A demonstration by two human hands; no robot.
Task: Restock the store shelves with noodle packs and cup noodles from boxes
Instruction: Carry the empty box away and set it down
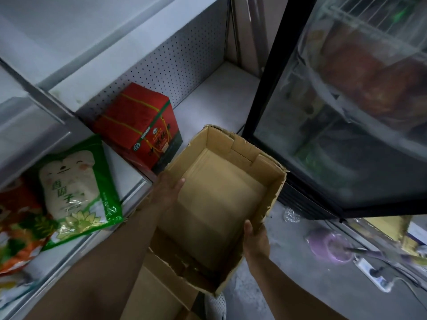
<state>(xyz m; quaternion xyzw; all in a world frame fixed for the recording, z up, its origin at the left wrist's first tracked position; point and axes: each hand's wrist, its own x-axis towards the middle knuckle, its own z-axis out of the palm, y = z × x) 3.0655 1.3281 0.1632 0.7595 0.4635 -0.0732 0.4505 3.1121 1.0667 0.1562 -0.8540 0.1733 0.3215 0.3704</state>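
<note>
Both hands held an open cardboard box in front of the bottom shelf. The left hand gripped the box's left wall, thumb hooked over the rim to the inside. The right hand clamped the right wall near the closer corner, thumb lying inside along the rim. The box showed only bare cardboard inside, with torn flap edges along its rim. It sat above another piece of cardboard lower down.

On the shelf, a red carton with yellow straps stood against the perforated back panel, just left of the box. Further left lay a green-edged bag with a cartoon face, beside an orange bag. To the right stood a glass-door fridge. On the floor lay a power strip.
</note>
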